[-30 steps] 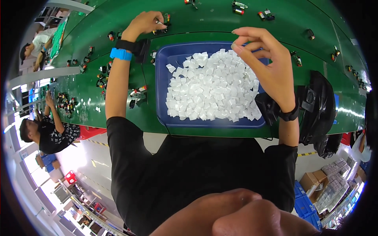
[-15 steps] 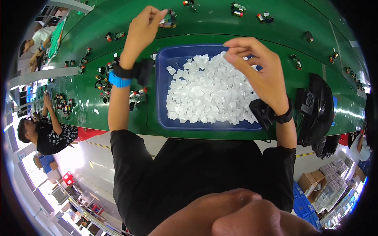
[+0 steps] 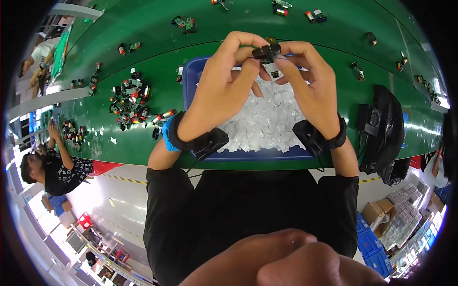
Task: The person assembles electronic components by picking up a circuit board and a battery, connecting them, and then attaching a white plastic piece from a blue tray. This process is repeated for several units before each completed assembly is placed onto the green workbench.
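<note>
Above the far part of a blue tray [image 3: 187, 81], both hands meet around a small electronic assembly. It has a rounded black part [image 3: 267, 51], a white square part [image 3: 273, 70] below and thin wires. My left hand [image 3: 222, 88] grips it from the left with thumb and fingers closed. On the other side, the fingertips of my right hand [image 3: 310, 81] pinch it too. Fingers hide part of the assembly. Many small white square pieces [image 3: 262, 119] lie heaped in the tray beneath the hands.
A pile of small circuit assemblies [image 3: 131, 102] with red cylinders lies left of the tray. Beyond the tray, a green circuit assembly [image 3: 185, 24] and several others rest on the green table [image 3: 152, 62]. A black bag [image 3: 385, 128] is at right. Co-workers sit at left.
My left hand has come back from the far green assembly and moved right to meet my right hand. The black-and-white assembly now shows between them. The view has shifted slightly.
</note>
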